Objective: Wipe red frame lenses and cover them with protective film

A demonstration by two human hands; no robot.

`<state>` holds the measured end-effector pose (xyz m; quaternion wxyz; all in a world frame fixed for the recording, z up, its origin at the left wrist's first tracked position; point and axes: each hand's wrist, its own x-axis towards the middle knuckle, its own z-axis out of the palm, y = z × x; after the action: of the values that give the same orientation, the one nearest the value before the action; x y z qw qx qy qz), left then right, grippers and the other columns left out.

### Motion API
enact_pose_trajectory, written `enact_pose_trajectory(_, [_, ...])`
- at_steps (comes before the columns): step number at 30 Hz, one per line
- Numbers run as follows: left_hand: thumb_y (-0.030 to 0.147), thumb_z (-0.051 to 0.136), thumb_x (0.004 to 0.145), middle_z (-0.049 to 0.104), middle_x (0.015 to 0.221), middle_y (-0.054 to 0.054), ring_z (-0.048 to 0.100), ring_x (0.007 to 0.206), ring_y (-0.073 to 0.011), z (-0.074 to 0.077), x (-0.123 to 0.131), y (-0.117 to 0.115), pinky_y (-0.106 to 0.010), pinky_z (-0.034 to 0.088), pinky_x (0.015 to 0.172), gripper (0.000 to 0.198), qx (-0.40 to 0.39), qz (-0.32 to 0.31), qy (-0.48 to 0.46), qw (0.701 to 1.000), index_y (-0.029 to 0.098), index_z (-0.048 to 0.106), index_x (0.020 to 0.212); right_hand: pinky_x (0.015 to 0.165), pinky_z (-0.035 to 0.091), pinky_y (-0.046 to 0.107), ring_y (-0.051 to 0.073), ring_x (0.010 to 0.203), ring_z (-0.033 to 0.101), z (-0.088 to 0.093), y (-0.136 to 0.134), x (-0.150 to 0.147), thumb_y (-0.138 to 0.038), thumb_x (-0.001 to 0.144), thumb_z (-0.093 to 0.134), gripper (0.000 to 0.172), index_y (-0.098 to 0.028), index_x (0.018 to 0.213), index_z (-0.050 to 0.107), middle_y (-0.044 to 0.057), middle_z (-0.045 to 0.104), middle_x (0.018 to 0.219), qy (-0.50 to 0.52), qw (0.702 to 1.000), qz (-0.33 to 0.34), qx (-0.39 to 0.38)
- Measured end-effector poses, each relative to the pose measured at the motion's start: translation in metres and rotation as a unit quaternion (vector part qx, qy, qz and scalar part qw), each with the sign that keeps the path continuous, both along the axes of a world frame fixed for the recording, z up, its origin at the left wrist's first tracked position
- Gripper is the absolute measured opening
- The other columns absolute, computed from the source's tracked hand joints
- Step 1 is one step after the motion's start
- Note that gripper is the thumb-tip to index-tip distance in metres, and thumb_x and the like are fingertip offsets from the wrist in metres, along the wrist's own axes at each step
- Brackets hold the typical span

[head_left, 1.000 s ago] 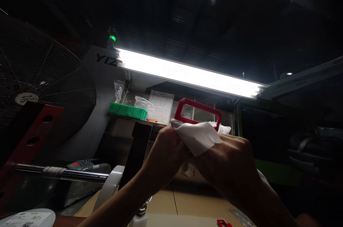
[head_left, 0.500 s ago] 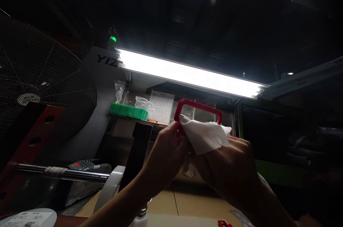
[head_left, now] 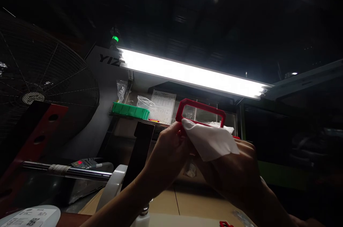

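Note:
A red plastic frame (head_left: 202, 104), roughly rectangular with cut corners, is held up below the lamp. My left hand (head_left: 171, 143) is closed on its lower left corner, thumb and fingers pinching it. A white cloth (head_left: 210, 141) lies over the lower edge of the frame, between my hands. My right hand (head_left: 237, 164) is closed on the cloth, its fingertips hidden behind it. Low on the bench, another red piece (head_left: 226, 223) shows at the picture's bottom edge.
A bright tube lamp (head_left: 187, 73) hangs over the bench. Behind are a green bin (head_left: 130, 110) and a printed sheet (head_left: 163, 103). At left stand a large fan (head_left: 66, 77), a metal rod (head_left: 88, 174) and a white roll (head_left: 112, 187). A bottle (head_left: 142, 218) stands on the bench (head_left: 163, 202).
The cloth and my right hand have shifted a little right and down along the frame's lower edge. My left hand keeps its hold. The whole view has moved slightly.

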<state>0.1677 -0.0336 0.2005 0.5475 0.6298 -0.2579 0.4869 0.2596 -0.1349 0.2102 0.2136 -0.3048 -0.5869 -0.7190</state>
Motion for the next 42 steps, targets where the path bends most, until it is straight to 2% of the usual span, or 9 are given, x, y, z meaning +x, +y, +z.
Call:
enact_pose_trajectory(4, [0.024, 0.075, 0.069, 0.056, 0.059, 0.006, 0.052, 0.058, -0.0070, -0.001, 0.001, 0.001, -0.015, 0.044, 0.053, 0.021, -0.013, 0.025, 0.004, 1.000, 0.015, 0.056, 0.067, 0.042, 0.024, 0.021, 0.008, 0.041, 0.026, -0.001, 0.001, -0.001, -0.009, 0.077, 0.051, 0.020, -0.016, 0.059, 0.054, -0.007, 0.037, 0.046, 0.019, 1.000, -0.013, 0.017])
enact_pose_trajectory(7, [0.029, 0.075, 0.069, 0.055, 0.060, 0.005, 0.050, 0.058, -0.0077, -0.002, 0.001, 0.001, -0.017, 0.043, 0.053, 0.026, -0.015, 0.037, 0.007, 0.999, 0.016, 0.053, 0.065, 0.040, 0.022, 0.021, 0.008, 0.039, 0.024, -0.001, 0.002, -0.005, -0.008, 0.077, 0.050, 0.022, -0.016, 0.056, 0.052, -0.007, 0.034, 0.044, 0.028, 0.999, -0.026, 0.028])
enact_pose_trajectory(10, [0.032, 0.071, 0.071, 0.055, 0.061, 0.004, 0.050, 0.058, -0.0088, -0.002, 0.001, 0.001, -0.019, 0.043, 0.053, 0.025, -0.008, 0.040, 0.016, 0.999, 0.016, 0.052, 0.067, 0.040, 0.021, 0.022, 0.008, 0.039, 0.024, -0.001, 0.002, -0.008, -0.008, 0.078, 0.049, 0.024, -0.017, 0.056, 0.053, -0.007, 0.034, 0.044, 0.033, 0.999, -0.032, 0.027])
enact_pose_trajectory(16, [0.021, 0.065, 0.073, 0.054, 0.061, 0.004, 0.048, 0.059, -0.0093, -0.002, 0.000, 0.003, -0.020, 0.042, 0.055, 0.012, 0.013, 0.061, 0.009, 0.998, 0.018, 0.054, 0.068, 0.042, 0.023, 0.023, 0.009, 0.039, 0.029, -0.002, 0.002, -0.009, -0.009, 0.081, 0.050, 0.022, -0.017, 0.062, 0.058, -0.006, 0.039, 0.045, 0.047, 0.998, -0.028, 0.019])
enact_pose_trajectory(21, [0.023, 0.067, 0.072, 0.057, 0.062, 0.003, 0.053, 0.062, -0.0109, -0.002, -0.001, 0.001, -0.021, 0.045, 0.058, 0.013, 0.010, 0.050, 0.011, 0.999, 0.018, 0.056, 0.068, 0.041, 0.023, 0.022, 0.008, 0.039, 0.033, -0.002, 0.002, -0.007, -0.006, 0.076, 0.049, 0.019, -0.016, 0.063, 0.059, -0.006, 0.041, 0.046, 0.027, 0.999, -0.024, 0.009])
enact_pose_trajectory(27, [0.034, 0.068, 0.072, 0.057, 0.061, 0.002, 0.050, 0.060, -0.0106, -0.003, -0.002, 0.002, -0.021, 0.043, 0.054, 0.023, -0.010, 0.071, 0.020, 0.997, 0.016, 0.054, 0.067, 0.040, 0.021, 0.023, 0.008, 0.039, 0.024, -0.002, 0.004, -0.008, -0.008, 0.075, 0.050, 0.021, -0.017, 0.057, 0.051, -0.007, 0.034, 0.043, 0.037, 0.999, -0.022, 0.019])
enact_pose_trajectory(34, [0.020, 0.067, 0.073, 0.063, 0.064, 0.002, 0.054, 0.061, -0.0102, -0.007, -0.001, 0.007, -0.020, 0.046, 0.057, 0.005, 0.011, 0.064, -0.017, 0.998, 0.017, 0.064, 0.072, 0.040, 0.025, 0.022, 0.008, 0.038, 0.034, -0.002, 0.004, -0.006, -0.007, 0.077, 0.050, 0.019, -0.017, 0.060, 0.054, -0.006, 0.042, 0.046, 0.007, 1.000, -0.023, -0.006])
enact_pose_trajectory(38, [0.020, 0.068, 0.070, 0.066, 0.063, 0.001, 0.057, 0.059, -0.0112, -0.008, 0.001, 0.009, -0.020, 0.047, 0.056, 0.009, 0.002, 0.044, -0.020, 0.999, 0.017, 0.061, 0.068, 0.041, 0.031, 0.021, 0.008, 0.040, 0.041, -0.004, 0.004, -0.002, -0.003, 0.075, 0.050, 0.018, -0.016, 0.063, 0.056, -0.004, 0.046, 0.049, 0.013, 0.999, 0.026, -0.045])
enact_pose_trajectory(42, [0.024, 0.070, 0.070, 0.069, 0.068, 0.000, 0.062, 0.067, -0.0144, -0.008, 0.003, 0.011, -0.021, 0.047, 0.057, 0.011, -0.011, 0.046, 0.001, 0.999, 0.017, 0.061, 0.071, 0.043, 0.039, 0.021, 0.009, 0.045, 0.048, -0.008, 0.006, 0.000, 0.000, 0.072, 0.050, 0.020, -0.016, 0.060, 0.051, -0.003, 0.049, 0.050, 0.031, 0.993, 0.074, -0.081])
